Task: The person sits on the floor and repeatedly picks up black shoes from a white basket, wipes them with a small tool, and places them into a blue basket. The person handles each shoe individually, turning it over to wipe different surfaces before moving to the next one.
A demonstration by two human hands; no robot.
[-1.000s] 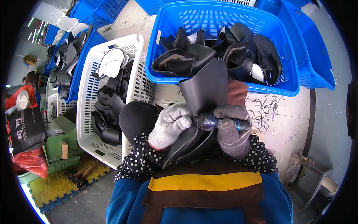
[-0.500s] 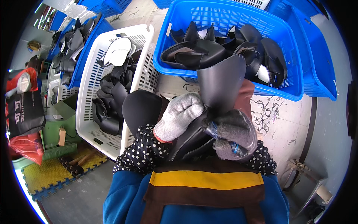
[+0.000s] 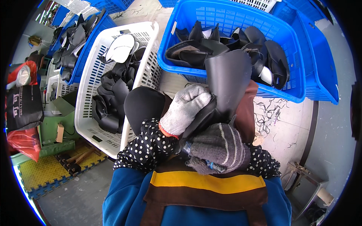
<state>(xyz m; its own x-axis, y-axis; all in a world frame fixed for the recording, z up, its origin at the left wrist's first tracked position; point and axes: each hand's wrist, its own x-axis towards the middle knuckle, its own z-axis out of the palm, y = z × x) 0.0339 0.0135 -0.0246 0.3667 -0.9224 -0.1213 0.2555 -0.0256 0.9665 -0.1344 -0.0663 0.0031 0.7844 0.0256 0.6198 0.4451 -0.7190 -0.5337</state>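
Observation:
A black leather boot upper [image 3: 229, 75] stands tilted over my lap, its broad shaft pointing away from me. My left hand [image 3: 185, 107], in a white knit glove, is closed on its left edge near the middle fold. My right hand [image 3: 222, 148] wears a dark grey glove with pale stripes and blue wrapping at the fingers. Its fingers are curled against the upper's near end, low in front of my apron [image 3: 207, 180]. The right palm side and whatever else lies under those fingers are hidden.
A blue crate [image 3: 181, 69] ahead and a white basket [image 3: 149, 71] at the left hold more black leather pieces. Dark scraps [image 3: 267, 115] litter the floor at the right. A green machine [image 3: 56, 128] and yellow mat [image 3: 41, 173] are far left; a metal stand [image 3: 307, 179] is lower right.
My right hand has drawn back and left from the upper's middle toward my body, turning its back upward. My left hand and the upper have shifted slightly right.

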